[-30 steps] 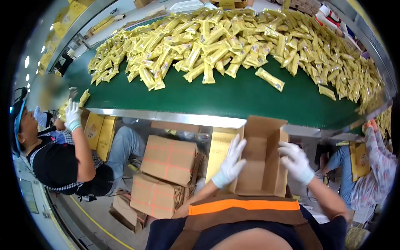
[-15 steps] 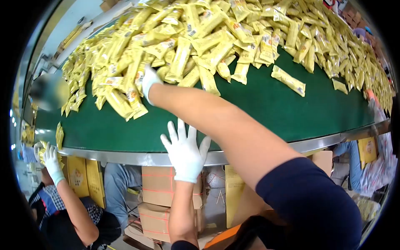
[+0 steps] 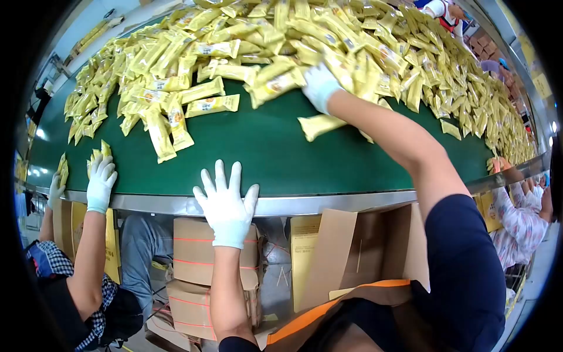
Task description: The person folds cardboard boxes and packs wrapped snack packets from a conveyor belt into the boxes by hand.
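Note:
My left hand (image 3: 227, 205), in a white glove, lies flat with spread fingers at the near edge of the green belt (image 3: 281, 170). It holds nothing. My right hand (image 3: 321, 88), gloved too, reaches across to the front of a heap of yellow wrapped packets (image 3: 234, 50). Its fingers are blurred and partly hidden, so any grip is unclear. One packet (image 3: 277, 86) lies against its left side, and another packet (image 3: 319, 125) is just below the wrist. A few packets, including one packet (image 3: 212, 105), lie at the heap's front edge.
A metal rail (image 3: 293, 205) borders the belt. Below it are an open cardboard box (image 3: 375, 252) and strapped flat cartons (image 3: 214, 246). At left, a co-worker's gloved hand (image 3: 101, 182) is at some packets. Another person's hand (image 3: 497, 164) is at the right end of the heap.
My right hand has moved rightward along the heap, and packets there have shifted. My left hand stays spread at the belt edge. The view has turned, and the co-worker's hand at left is higher.

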